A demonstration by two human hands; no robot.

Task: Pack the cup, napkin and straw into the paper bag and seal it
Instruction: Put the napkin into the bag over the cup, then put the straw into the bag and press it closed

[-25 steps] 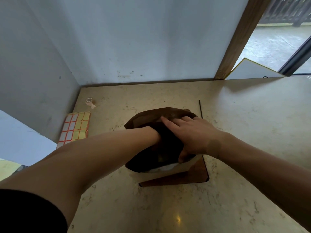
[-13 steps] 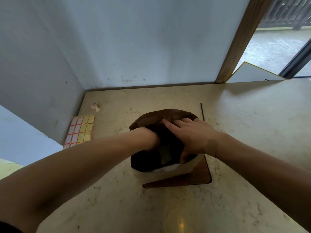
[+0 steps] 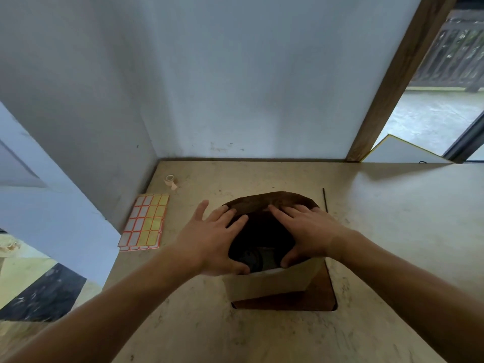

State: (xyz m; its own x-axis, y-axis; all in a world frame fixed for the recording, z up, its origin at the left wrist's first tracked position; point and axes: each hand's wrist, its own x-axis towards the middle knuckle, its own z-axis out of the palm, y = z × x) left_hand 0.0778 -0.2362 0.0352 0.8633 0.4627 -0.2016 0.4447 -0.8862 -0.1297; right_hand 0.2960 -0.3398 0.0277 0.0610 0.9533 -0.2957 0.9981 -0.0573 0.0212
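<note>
The brown paper bag (image 3: 272, 284) stands on the table, its mouth open toward me. My left hand (image 3: 209, 244) lies across the left side of the mouth, fingers spread and straight on the far rim, thumb at the near rim. My right hand (image 3: 306, 234) mirrors it on the right side, fingers on the far rim and thumb at the near edge. Inside the bag I make out a dark round shape, probably the cup (image 3: 255, 258), and a white strip, perhaps the napkin (image 3: 267, 271). A thin black straw (image 3: 325, 200) lies on the table just right of the bag.
A dark brown mat (image 3: 319, 297) lies under the bag. A sheet of orange and yellow stickers (image 3: 144, 224) and a small tape roll (image 3: 170, 180) sit at the left by the wall. Walls close the back and left; a white board (image 3: 400, 151) leans at the back right.
My left hand has come out of the bag and now lies on its left rim. The right hand has stayed on the right rim.
</note>
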